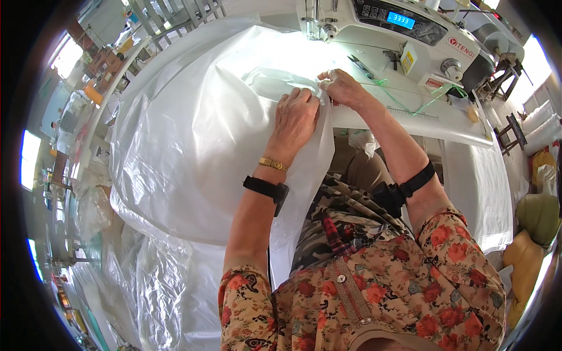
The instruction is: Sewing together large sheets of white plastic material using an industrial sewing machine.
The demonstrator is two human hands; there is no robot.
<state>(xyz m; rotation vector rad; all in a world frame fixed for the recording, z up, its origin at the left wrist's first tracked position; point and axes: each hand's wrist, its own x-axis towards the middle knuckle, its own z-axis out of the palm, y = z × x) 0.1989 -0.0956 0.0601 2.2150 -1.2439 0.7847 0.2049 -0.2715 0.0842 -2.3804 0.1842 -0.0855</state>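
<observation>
With twelve o'clock straight ahead of the person and the hands as the hub, a big white plastic sheet (193, 134) billows from about eleven round to seven, its near side hanging down beside the lap. The right hand (342, 88) is closed in a pinch on the sheet's edge, thumb against bent fingers. The left hand (295, 117), just beside it toward eight, is curled down over the gathered plastic; its fingertips are hidden from me, so I cannot tell whether it grips.

A white sewing machine (433, 50) with a lit blue display (401, 21) stands on the desk (404, 95), its body toward two and its needle end near twelve. A pair of thread snips (361, 65) lies close by at one, and a green thread (381, 83) trails off around three. Just short of four, a ruler scale (413, 112) runs along the desk.

I notice a gold watch (273, 164) on the left wrist, a black strap (263, 187) above it, and a black band (418, 178) on the right forearm. Farther out, a metal chair (175, 20) stands at ten; a white panel (474, 187) hangs at four, with stuffed sacks (535, 217) beyond.
</observation>
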